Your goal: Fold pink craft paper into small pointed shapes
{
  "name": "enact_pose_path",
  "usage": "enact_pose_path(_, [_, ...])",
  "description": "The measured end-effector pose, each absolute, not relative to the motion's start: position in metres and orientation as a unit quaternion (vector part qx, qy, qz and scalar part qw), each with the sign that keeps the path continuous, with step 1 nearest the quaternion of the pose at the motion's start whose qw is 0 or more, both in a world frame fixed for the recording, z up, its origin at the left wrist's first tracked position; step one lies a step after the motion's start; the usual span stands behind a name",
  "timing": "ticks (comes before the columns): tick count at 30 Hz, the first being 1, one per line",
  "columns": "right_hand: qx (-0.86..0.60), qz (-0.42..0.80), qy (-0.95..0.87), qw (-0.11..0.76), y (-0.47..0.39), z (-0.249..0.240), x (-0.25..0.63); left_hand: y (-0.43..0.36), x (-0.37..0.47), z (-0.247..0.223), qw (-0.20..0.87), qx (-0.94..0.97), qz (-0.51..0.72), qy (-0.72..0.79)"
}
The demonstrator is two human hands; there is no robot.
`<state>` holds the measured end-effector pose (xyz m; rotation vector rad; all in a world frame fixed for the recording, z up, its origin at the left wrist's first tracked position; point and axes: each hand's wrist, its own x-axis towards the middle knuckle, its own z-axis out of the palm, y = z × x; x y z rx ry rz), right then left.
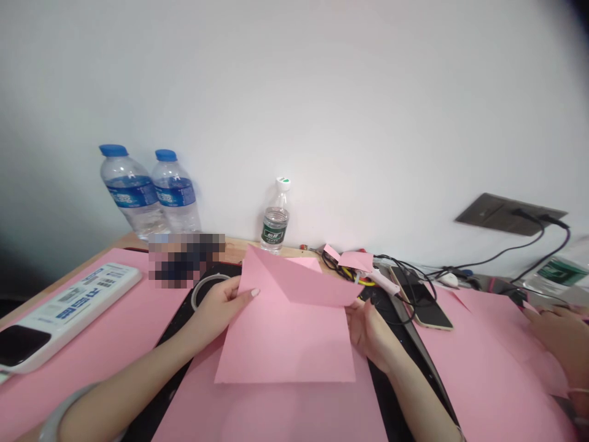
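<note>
A folded sheet of pink paper (285, 344) is held up between my two hands, its top right part bent over toward me as a flap. My left hand (225, 302) pinches its left edge, thumb on the front face. At the right edge my right hand (368, 328) grips the paper near the flap's corner, with some fingers behind it. Below lies a larger pink sheet (276, 414) on a black mat (147, 393). A roll of tape (199, 290) sits just behind my left hand, partly hidden.
Two blue-capped bottles (172, 190) and a smaller bottle (275, 221) stand by the wall. On the left lies a white device (69, 313). Cables, a pale glue gun (385, 281) and a phone (426, 301) lie right. Another person's hand (559, 334) touches pink paper at far right.
</note>
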<state>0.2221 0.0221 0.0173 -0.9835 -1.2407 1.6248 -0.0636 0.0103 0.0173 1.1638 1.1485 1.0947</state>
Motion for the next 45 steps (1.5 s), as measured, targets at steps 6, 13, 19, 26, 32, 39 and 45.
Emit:
enact_pose_path(6, [-0.439,0.654,-0.466,0.403,0.016,0.026,0.215,0.009,-0.061,0.02,0.59,0.468,0.486,0.443])
enact_pose_path(13, [-0.486,0.558,-0.443,0.506,0.019,0.026,0.216,0.008,-0.06,0.014,0.558,0.518,0.481,0.435])
enact_pose_path(19, [-0.468,0.529,-0.47,0.53,0.018,0.032,0.216,0.007,-0.063,0.015,0.455,0.601,0.421,0.504])
enact_pose_path(26, [-0.479,0.486,-0.525,0.51,0.02,0.029,0.22,0.009,-0.064,0.015,0.455,0.587,0.43,0.513])
enact_pose_path(32, [-0.501,0.48,-0.501,0.518,0.02,0.024,0.226,0.007,-0.068,0.017,0.382,0.608,0.426,0.55])
enact_pose_path(39, [-0.478,0.482,-0.544,0.493,0.015,0.035,0.219,-0.002,-0.066,0.019,0.312,0.619,0.455,0.559])
enact_pose_path(45, [-0.526,0.376,-0.578,0.498,0.012,0.04,0.219,-0.007,-0.066,0.022,0.247,0.64,0.47,0.555])
